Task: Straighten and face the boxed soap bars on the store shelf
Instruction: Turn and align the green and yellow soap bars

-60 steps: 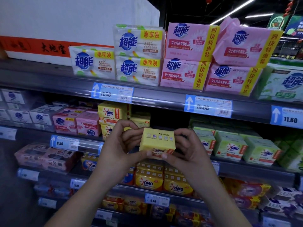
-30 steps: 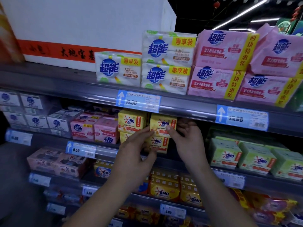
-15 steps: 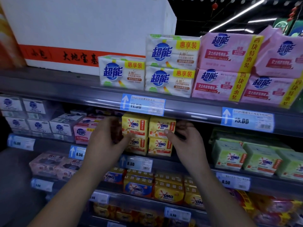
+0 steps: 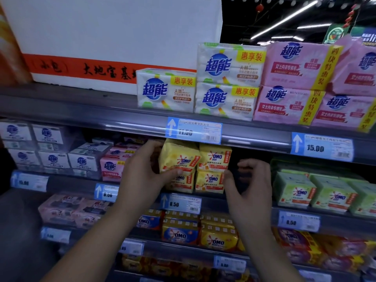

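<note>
Mid shelf (image 4: 71,185); yellow OMO soap box (image 4: 181,157) tilted, blurry, clamped in L hand (image 4: 140,176) grip; R hand (image 4: 250,186) grip apart, empty

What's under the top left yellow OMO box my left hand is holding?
Another yellow OMO box sits under the top box, front facing out. The left hand covers its left edge; anything behind is hidden.
</note>
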Motion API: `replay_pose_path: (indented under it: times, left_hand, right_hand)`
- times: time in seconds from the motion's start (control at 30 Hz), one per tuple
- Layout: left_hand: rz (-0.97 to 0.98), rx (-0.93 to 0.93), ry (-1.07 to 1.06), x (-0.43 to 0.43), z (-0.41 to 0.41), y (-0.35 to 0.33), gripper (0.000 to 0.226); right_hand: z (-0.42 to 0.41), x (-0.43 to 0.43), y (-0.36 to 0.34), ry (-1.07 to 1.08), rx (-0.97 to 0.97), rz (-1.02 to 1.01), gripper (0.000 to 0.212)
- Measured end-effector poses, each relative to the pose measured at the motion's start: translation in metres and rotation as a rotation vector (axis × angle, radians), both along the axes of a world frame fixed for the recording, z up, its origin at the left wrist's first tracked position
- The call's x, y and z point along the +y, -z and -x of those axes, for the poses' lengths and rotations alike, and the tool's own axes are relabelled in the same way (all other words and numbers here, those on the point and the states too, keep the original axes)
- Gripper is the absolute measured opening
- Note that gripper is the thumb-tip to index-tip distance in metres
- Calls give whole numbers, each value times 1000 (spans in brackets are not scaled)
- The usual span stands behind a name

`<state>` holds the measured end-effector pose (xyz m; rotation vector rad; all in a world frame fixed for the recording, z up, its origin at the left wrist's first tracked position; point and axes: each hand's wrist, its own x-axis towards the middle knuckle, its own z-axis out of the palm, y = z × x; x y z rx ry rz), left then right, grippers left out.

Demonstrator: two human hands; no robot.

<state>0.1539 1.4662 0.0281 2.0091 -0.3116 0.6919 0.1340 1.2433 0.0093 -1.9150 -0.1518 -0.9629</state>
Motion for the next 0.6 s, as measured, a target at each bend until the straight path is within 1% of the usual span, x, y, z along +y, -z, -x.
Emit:
replay_pose_path:
  times: [0.07, 0.1, 0.2, 0.27, 0.3, 0.43, 0.53, 0.6]
  left_hand:
    - [71, -24, 50, 8, 11, 1, 52]
    - [90, -25, 64, 13, 16, 2, 54]
    - [194, 36, 163, 22, 29, 14, 54]
    - [268, 79, 208, 24, 38, 22, 49]
    - [287, 88, 209, 26, 42, 25, 48]
    - [295, 152, 191, 34, 57, 32, 45]
    - [328, 175, 183, 40, 69, 31, 36]
    - [406, 202, 189, 43, 77, 32, 37]
  right_hand:
    - [11, 9, 0, -83, -12, -50, 16]
    - [16, 15, 1, -159, 13, -67, 17]
    - [27, 39, 3, -404, 147, -105, 35]
    - [28, 52, 6, -521, 226, -163, 46]
    - [28, 57, 7, -555, 247, -186, 48]
    - [29, 68, 10, -589, 261, -227, 35]
    - [34, 76, 7, -660, 282, -248, 33]
    - [38, 80, 5, -706, 310, -261, 32]
